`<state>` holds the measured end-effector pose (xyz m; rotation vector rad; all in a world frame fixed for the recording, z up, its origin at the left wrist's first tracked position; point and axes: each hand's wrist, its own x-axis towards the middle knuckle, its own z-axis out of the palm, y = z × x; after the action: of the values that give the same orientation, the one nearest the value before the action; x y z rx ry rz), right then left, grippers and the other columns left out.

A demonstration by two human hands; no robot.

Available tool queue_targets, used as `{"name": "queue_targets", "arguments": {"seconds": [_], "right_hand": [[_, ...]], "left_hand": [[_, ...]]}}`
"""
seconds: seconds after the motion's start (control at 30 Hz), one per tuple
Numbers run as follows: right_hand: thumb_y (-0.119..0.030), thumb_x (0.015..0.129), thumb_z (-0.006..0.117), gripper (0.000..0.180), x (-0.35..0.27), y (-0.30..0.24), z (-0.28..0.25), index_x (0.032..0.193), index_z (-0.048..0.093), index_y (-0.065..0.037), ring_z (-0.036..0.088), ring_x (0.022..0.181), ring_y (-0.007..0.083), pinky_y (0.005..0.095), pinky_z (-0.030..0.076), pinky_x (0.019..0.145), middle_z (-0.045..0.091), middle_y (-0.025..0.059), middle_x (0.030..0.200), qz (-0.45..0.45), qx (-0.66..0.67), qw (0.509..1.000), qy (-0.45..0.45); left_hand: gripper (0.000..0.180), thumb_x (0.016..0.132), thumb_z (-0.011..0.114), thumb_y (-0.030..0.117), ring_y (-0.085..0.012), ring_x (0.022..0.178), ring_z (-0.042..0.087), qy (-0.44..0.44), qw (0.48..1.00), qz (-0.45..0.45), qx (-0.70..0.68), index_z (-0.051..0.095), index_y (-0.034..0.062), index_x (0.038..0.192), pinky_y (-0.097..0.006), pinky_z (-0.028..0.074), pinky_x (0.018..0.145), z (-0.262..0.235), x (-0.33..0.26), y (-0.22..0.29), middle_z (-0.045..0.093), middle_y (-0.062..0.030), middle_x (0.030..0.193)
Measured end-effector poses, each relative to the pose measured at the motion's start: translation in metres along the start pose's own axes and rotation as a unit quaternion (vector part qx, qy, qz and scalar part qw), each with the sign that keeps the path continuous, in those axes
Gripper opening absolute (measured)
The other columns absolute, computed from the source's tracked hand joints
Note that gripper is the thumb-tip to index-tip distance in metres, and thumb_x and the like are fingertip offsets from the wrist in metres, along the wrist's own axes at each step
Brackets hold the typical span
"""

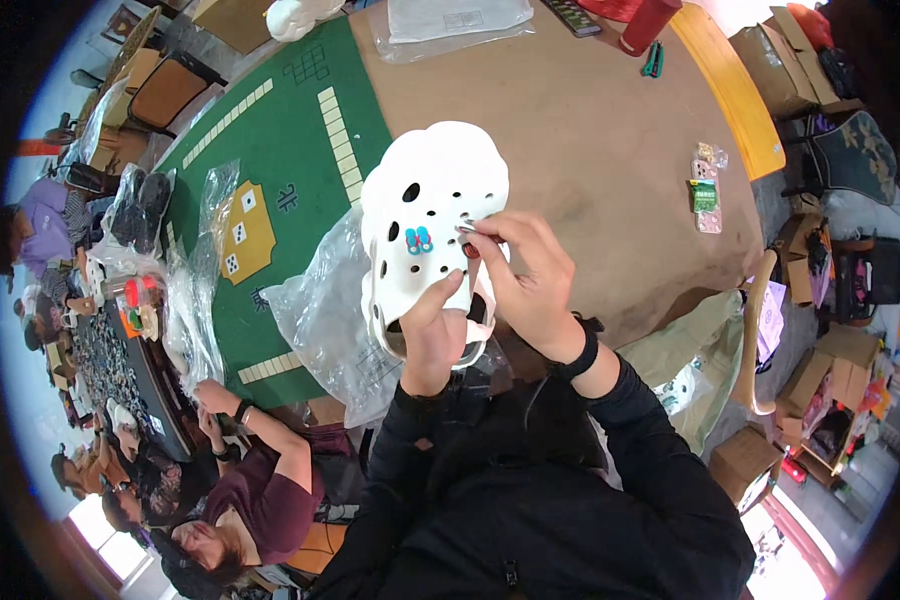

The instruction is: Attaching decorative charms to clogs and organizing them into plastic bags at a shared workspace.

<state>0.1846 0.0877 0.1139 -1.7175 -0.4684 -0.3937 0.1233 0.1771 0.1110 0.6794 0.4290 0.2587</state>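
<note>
A white clog (pixel 435 165) with round holes is held up in front of me, toe pointing away. My left hand (pixel 437 335) grips it at the heel end, its thumb lying on the upper. A blue and red flip-flop-shaped charm (pixel 419 240) sits on the left part of the upper. At the right side of the upper, my right hand (pixel 530 265) is closed in a pinch on a small shoe charm (pixel 466 228), mostly covered by the fingertips. Something small and dark red shows just below them. Below the clog, a clear plastic bag (pixel 335 320) lies on the table.
A green mahjong-patterned mat (pixel 305 130) covers the table's left part, brown covering (pixel 590 130) the rest. Small packets (pixel 706 190) lie at right, a green-handled cutter (pixel 653 60) at the far edge. A co-worker (pixel 270 460) in maroon sits at left; boxes (pixel 745 465) stand right.
</note>
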Motion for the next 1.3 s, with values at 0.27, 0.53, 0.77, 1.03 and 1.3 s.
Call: {"name": "queue_targets", "arguments": {"seconds": [0.27, 0.53, 0.77, 1.03, 1.3], "right_hand": [[0.0, 0.08, 0.059, 0.01, -0.021, 0.051, 0.002, 0.089, 0.057, 0.0, 0.056, 0.076, 0.012, 0.0265, 0.046, 0.068, 0.061, 0.0056, 0.084, 0.249, 0.165, 0.954, -0.011], [-0.012, 0.08, 0.062, 0.015, -0.045, 0.182, 0.019, 0.091, 0.057, -0.002, 0.055, 0.075, 0.0125, 0.0254, 0.045, 0.065, 0.06, 0.0076, 0.087, 0.335, 0.127, 0.879, -0.316], [-0.017, 0.083, 0.06, 0.014, -0.044, 0.18, 0.01, 0.086, 0.06, -0.004, 0.053, 0.075, 0.0104, 0.0259, 0.042, 0.07, 0.059, 0.0017, 0.081, 0.5, 0.189, 0.783, -0.318], [-0.011, 0.081, 0.063, 0.013, -0.055, 0.177, -0.006, 0.092, 0.061, -0.004, 0.054, 0.083, 0.0112, 0.0249, 0.042, 0.072, 0.06, 0.0021, 0.087, 0.524, 0.282, 0.724, -0.348], [-0.006, 0.084, 0.057, 0.009, -0.013, 0.146, 0.01, 0.092, 0.058, -0.002, 0.055, 0.077, 0.0111, 0.0254, 0.046, 0.067, 0.059, 0.0038, 0.086, 0.542, 0.359, 0.729, -0.212]], "left_hand": [[0.04, 0.09, 0.045, 0.012, -0.0241, 0.115, 0.046, 0.0, 0.996, -0.038, -0.085, 0.036, 0.0, 0.128, -0.038, 0.035, 0.098, -0.045, 0.04, -0.009, 0.047, -0.0115, 0.125], [0.04, 0.093, 0.039, 0.018, -0.0274, 0.115, 0.047, 0.048, 0.996, -0.061, -0.05, 0.035, -0.0002, 0.128, -0.042, 0.038, 0.097, -0.113, 0.084, 0.006, 0.046, -0.0143, 0.127], [0.041, 0.093, 0.037, 0.018, -0.0299, 0.117, 0.045, 0.01, 0.995, -0.092, -0.033, 0.033, -0.0009, 0.129, -0.044, 0.037, 0.098, -0.116, 0.09, -0.001, 0.043, -0.0157, 0.129], [0.04, 0.093, 0.035, 0.017, -0.0296, 0.117, 0.044, 0.032, 0.98, -0.189, -0.045, 0.034, -0.0007, 0.129, -0.044, 0.038, 0.098, -0.085, 0.149, -0.01, 0.043, -0.0162, 0.13], [0.036, 0.091, 0.042, 0.011, -0.0275, 0.111, 0.05, -0.068, 0.984, -0.154, -0.058, 0.04, -0.0015, 0.124, -0.041, 0.043, 0.093, -0.074, 0.225, 0.0, 0.049, -0.0146, 0.123]]}}
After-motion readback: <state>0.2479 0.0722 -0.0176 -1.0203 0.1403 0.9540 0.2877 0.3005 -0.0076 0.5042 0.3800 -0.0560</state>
